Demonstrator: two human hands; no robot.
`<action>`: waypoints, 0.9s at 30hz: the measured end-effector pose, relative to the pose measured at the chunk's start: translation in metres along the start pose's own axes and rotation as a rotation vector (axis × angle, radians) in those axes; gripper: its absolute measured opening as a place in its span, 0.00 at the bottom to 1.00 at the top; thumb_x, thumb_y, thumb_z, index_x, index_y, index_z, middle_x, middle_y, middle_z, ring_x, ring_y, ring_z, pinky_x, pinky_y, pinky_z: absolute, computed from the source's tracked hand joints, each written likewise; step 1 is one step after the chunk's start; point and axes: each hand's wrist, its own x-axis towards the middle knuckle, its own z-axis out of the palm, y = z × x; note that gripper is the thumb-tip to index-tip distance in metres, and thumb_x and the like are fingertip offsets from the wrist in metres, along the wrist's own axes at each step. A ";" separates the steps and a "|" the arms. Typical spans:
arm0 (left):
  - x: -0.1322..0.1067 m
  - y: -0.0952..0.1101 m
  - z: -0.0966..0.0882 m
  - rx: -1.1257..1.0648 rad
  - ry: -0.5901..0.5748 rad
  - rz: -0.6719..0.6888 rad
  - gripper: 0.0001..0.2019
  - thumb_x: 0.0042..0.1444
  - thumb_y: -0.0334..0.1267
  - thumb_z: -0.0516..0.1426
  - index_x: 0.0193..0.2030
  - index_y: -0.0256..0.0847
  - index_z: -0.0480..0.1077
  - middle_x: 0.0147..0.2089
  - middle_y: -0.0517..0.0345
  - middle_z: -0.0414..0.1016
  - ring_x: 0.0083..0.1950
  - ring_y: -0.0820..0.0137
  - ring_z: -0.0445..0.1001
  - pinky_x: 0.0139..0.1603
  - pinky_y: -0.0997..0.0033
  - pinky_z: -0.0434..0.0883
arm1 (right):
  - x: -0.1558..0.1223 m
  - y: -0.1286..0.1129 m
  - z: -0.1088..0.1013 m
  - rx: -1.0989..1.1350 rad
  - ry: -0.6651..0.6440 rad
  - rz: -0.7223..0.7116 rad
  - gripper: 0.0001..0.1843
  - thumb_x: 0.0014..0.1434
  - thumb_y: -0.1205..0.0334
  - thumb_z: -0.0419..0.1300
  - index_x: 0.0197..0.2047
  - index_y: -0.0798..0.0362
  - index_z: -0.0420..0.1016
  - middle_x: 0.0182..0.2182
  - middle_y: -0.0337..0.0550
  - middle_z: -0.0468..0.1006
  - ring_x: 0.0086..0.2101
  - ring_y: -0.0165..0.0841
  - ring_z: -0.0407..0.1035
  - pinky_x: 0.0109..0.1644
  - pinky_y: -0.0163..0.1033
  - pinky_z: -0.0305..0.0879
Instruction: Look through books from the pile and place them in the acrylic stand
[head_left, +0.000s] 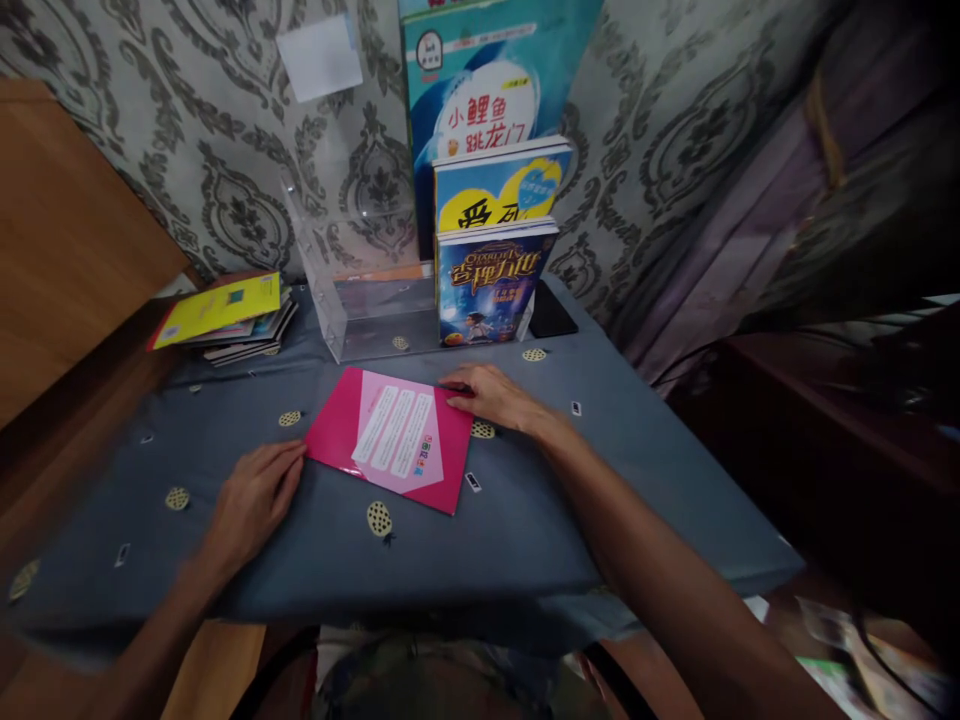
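A pink book (327, 430) lies flat and slightly turned on the cloth-covered table, with a pale pink panel and white text boxes facing up. At its left corner, the fingertips and thumb of my left hand (251, 500) close on the edge. My right hand (491, 395) grips the upper right corner, fingers at the far edge and thumb on the cover. Behind the book, a clear acrylic rack (382, 335) holds several upright books, with a dark blue book (491, 290) in front, a yellow-and-blue book (499, 190) behind it and a tall teal book (480, 85) at the back.
A stack of thin books (232, 315) with a yellow cover on top lies at the back left beside a wooden panel (82, 190). A black flat object (553, 310) is right of the rack. Patterned wallpaper (660, 140) rises behind the grey-blue tablecloth (525, 540).
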 end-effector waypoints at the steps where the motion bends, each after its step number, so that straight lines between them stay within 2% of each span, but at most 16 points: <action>1: -0.007 0.000 0.001 -0.003 0.006 0.002 0.17 0.69 0.44 0.46 0.52 0.46 0.74 0.51 0.52 0.80 0.51 0.59 0.78 0.54 0.54 0.76 | 0.000 -0.001 0.000 -0.014 -0.002 -0.013 0.17 0.62 0.66 0.61 0.54 0.51 0.78 0.47 0.48 0.81 0.47 0.42 0.74 0.54 0.46 0.68; 4: -0.014 0.000 0.007 0.007 0.028 0.015 0.19 0.69 0.43 0.46 0.55 0.44 0.74 0.53 0.50 0.78 0.53 0.59 0.77 0.56 0.53 0.75 | 0.000 -0.004 -0.001 -0.030 -0.014 -0.024 0.15 0.63 0.66 0.59 0.51 0.50 0.80 0.44 0.47 0.80 0.43 0.40 0.74 0.50 0.45 0.68; 8: 0.000 -0.002 0.016 0.051 0.006 0.049 0.21 0.69 0.45 0.45 0.56 0.40 0.74 0.56 0.45 0.77 0.56 0.56 0.76 0.57 0.51 0.73 | 0.000 -0.009 -0.002 -0.035 -0.017 0.000 0.15 0.63 0.66 0.59 0.51 0.54 0.81 0.42 0.49 0.79 0.41 0.39 0.73 0.48 0.43 0.67; 13: 0.038 -0.007 0.028 0.066 -0.090 0.056 0.22 0.69 0.44 0.44 0.56 0.37 0.73 0.58 0.43 0.76 0.57 0.56 0.75 0.59 0.52 0.72 | 0.001 -0.008 -0.001 -0.023 -0.010 0.001 0.15 0.62 0.67 0.59 0.51 0.50 0.81 0.42 0.46 0.78 0.41 0.37 0.72 0.47 0.41 0.66; 19: 0.097 -0.008 0.047 0.068 -0.189 0.067 0.22 0.68 0.38 0.43 0.58 0.34 0.71 0.61 0.43 0.73 0.60 0.57 0.73 0.61 0.54 0.70 | 0.003 -0.003 0.000 -0.007 -0.031 0.012 0.15 0.62 0.66 0.60 0.51 0.53 0.81 0.43 0.49 0.79 0.42 0.38 0.72 0.49 0.40 0.65; 23: 0.121 0.003 0.054 0.112 -0.195 0.108 0.19 0.67 0.34 0.45 0.55 0.32 0.72 0.58 0.41 0.74 0.57 0.57 0.74 0.60 0.54 0.70 | 0.003 0.000 0.002 0.020 -0.016 0.010 0.15 0.62 0.66 0.61 0.51 0.50 0.81 0.44 0.47 0.79 0.41 0.36 0.73 0.48 0.39 0.66; 27: 0.128 0.023 0.057 0.103 -0.190 0.173 0.17 0.67 0.34 0.46 0.52 0.33 0.74 0.54 0.41 0.76 0.54 0.58 0.75 0.59 0.54 0.70 | 0.003 0.002 0.003 0.046 -0.023 0.017 0.16 0.61 0.66 0.62 0.52 0.54 0.80 0.45 0.50 0.79 0.43 0.38 0.73 0.49 0.42 0.65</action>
